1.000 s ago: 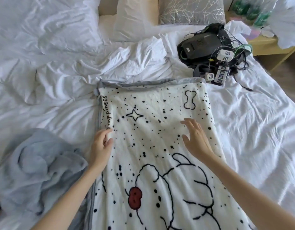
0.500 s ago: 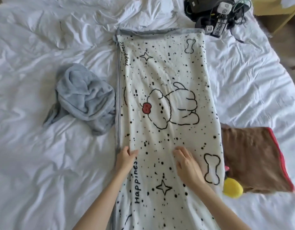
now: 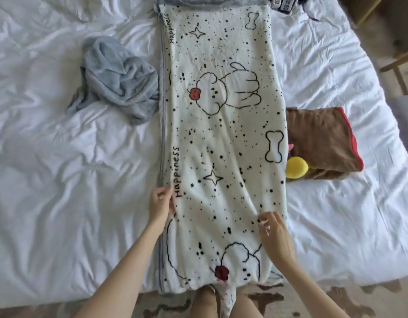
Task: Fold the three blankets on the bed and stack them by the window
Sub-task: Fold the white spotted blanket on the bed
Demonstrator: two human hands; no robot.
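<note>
your white fleece blanket [image 3: 221, 134] lies as a long folded strip down the middle of the bed [image 3: 60, 180]. it is plush and speckled black, with grey binding along its left edge, and its near end droops over the bed's edge. your left grip [image 3: 161, 203] pinches that bound edge. your right grip [image 3: 270, 228] pinches the soft right edge. a crumpled grey blanket [image 3: 120, 81] touches the strip's left side. a brown blanket [image 3: 320, 138] with red trim sits just beside its right. rumpled white sheet spreads wide on both sides.
</note>
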